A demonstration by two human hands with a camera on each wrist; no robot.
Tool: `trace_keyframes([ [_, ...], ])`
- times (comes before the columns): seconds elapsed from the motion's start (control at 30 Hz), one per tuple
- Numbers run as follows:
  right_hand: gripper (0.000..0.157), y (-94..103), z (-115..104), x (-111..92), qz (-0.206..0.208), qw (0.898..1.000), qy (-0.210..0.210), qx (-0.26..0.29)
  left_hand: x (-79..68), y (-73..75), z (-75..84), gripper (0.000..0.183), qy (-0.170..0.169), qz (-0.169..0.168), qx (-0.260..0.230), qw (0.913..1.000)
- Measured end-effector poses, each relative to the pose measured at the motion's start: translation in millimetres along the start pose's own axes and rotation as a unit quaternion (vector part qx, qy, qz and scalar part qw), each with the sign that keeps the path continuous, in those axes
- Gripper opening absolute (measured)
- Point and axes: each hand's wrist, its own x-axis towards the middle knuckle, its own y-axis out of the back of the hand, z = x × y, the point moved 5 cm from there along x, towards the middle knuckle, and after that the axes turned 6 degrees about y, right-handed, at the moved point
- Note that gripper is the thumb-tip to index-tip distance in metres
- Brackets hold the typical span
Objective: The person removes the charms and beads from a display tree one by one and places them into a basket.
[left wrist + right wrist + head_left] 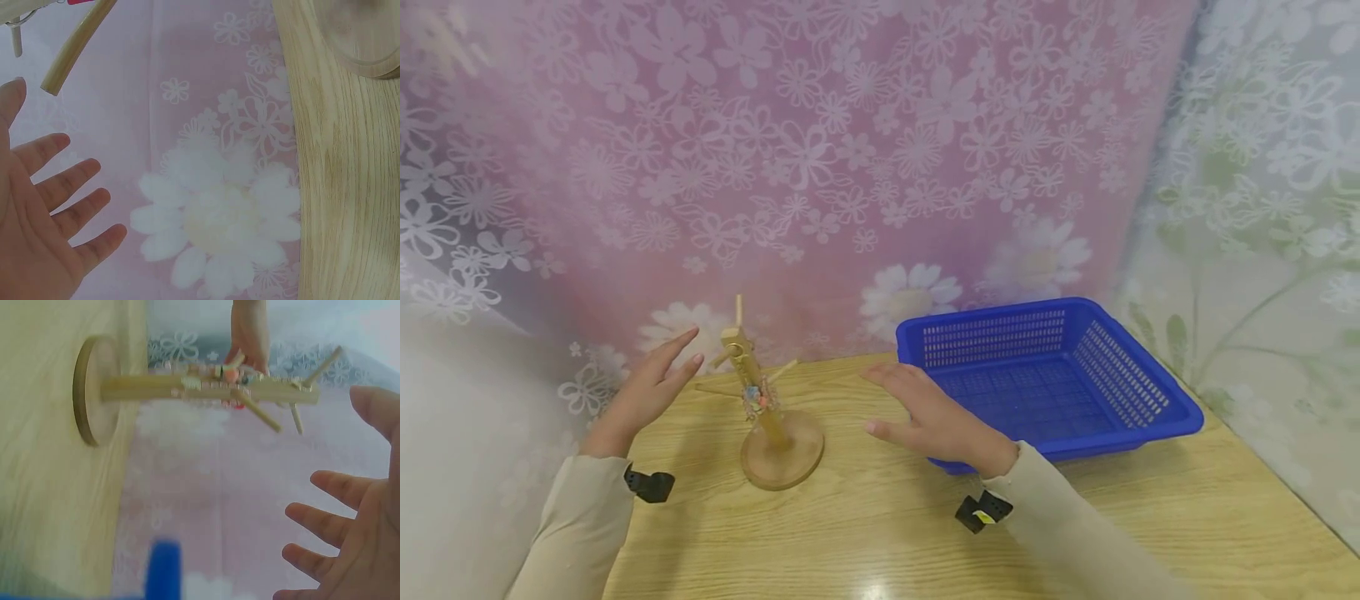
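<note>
A wooden stand with pegs (pixel 772 429) rises from a round base on the table, and beaded bracelets (pixel 758 398) hang around its post. To its left my left hand (pixel 651 387) is raised with the fingers spread, apart from the stand. In the left wrist view one peg (pixel 78 47) ends just above that hand's fingertips. My right hand (pixel 928 417) hovers right of the stand, in front of the basket's near left corner, fingers extended and holding nothing. The right wrist view shows the right palm (pixel 369 531) facing the stand's post (pixel 150 389) across a gap.
A blue plastic basket (pixel 1048 450) with slotted sides stands on the right of the wooden table (pixel 850 542). Behind the table hangs a pink flowered curtain (pixel 850 208). A whitish wall covering (pixel 1262 333) closes off the right side.
</note>
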Motion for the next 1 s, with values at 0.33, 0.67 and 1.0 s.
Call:
trace_keyframes([
  [0.33,0.064,-35.0,-5.4,7.9,-0.015,0.999,-0.019,0.043,-4.8,-9.3,-2.3,0.056,-0.03,0.008,-0.032,0.999],
  [0.67,0.064,-72.2,-1.3,18.6,-0.024,0.995,-0.048,0.08,-12.3,-14.5,-8.2,0.05,-0.031,0.018,-0.053,0.9979],
  [1.0,0.057,-91.9,6.4,32.4,0.026,0.991,-0.081,0.103,-13.5,-23.2,-18.6,0.038,-0.052,0.066,-0.126,0.9885],
])
